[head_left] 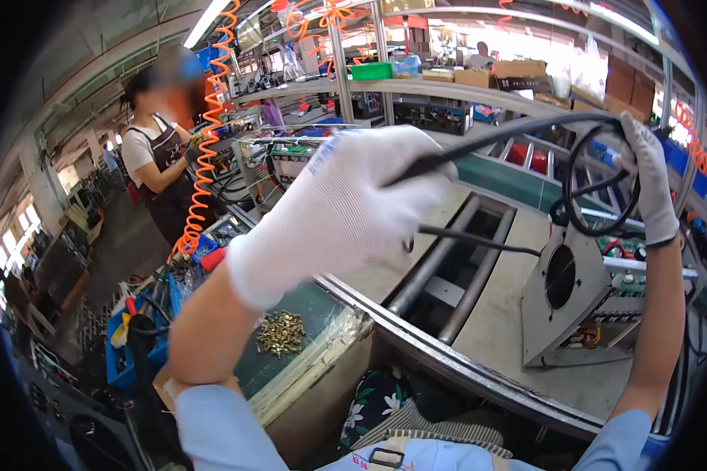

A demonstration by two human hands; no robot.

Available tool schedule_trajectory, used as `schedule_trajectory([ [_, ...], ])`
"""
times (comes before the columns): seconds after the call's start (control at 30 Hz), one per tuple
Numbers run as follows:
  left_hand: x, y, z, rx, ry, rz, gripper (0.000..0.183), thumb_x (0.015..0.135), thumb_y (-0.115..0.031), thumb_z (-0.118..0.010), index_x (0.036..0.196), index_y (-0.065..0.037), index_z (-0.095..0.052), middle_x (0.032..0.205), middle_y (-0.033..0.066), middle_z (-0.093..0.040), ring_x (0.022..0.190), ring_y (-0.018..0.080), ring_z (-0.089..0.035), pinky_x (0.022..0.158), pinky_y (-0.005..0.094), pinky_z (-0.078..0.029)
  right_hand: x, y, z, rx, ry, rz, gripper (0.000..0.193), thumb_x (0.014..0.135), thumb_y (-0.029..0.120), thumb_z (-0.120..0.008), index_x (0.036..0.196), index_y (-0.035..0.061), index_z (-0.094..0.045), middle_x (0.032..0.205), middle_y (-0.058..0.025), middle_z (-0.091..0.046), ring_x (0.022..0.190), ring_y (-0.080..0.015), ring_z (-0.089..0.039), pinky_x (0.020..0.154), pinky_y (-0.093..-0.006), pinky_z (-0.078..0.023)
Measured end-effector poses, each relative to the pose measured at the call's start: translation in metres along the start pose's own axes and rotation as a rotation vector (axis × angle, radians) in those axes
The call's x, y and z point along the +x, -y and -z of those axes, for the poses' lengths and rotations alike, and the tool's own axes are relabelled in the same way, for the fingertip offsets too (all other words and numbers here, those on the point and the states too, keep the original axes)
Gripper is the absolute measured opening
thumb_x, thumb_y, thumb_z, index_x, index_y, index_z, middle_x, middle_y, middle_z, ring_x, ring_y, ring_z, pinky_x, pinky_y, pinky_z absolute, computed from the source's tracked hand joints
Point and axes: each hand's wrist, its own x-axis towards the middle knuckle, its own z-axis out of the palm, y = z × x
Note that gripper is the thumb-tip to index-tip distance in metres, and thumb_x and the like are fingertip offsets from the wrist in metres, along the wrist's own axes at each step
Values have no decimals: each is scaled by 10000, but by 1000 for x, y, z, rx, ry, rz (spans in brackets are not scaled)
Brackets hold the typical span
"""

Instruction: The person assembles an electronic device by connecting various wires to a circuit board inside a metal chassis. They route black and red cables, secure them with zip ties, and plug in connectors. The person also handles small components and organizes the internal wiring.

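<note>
My left hand [353, 188], in a white knit glove, is closed round a thick black cable [511, 132] in the middle of the view. From there the cable runs to the right, up to my right hand [648, 173], also gloved. The right fingers grip it at the top of a loose coil that hangs beside the palm. Below the coil stands a metal-framed unit [562, 290] with a pale panel, a round dark opening and circuit boards at its side. Another length of cable passes under my left hand toward this unit.
Steel rollers [432, 259] cross the bench in front of me. A pile of small brass fittings [281, 334] lies on a green mat at left, near a blue bin [122, 349] of tools. An orange coiled hose [204, 157] hangs down. A person in an apron [161, 157] stands at far left.
</note>
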Motion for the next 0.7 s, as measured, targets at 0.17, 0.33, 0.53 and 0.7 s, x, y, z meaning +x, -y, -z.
schedule_trajectory([
  [0.17,12,119,-103,-413,398,422,246,950,-260,-604,1046,-33,-603,847,39,-661,701,126,-642,634,259,-512,26,-48,32,221,-267,-133,265,940,424,-622,804,199,-593,627,114,-356,518,9,-302,554,-166,-337],
  [0.33,-26,223,-190,-71,459,287,155,925,-127,-503,968,-49,-630,742,-11,-580,631,72,-536,587,251,-441,21,-91,45,342,-505,-170,346,850,459,-727,862,123,-644,596,114,-375,462,-7,-293,506,-171,-334],
  [0.53,-26,114,-125,5,469,82,284,1001,-221,-457,933,-6,-629,764,91,-588,739,158,-592,694,304,-476,20,-80,48,598,-261,-164,307,922,398,-654,891,95,-613,565,110,-389,415,-17,-294,521,-174,-412],
  [0.7,-31,83,-114,-210,398,183,405,1034,-332,-434,916,-4,-641,771,16,-591,713,83,-525,647,258,-430,13,-84,56,544,-205,-128,348,901,436,-670,949,95,-619,580,120,-349,427,-10,-261,581,-196,-476],
])
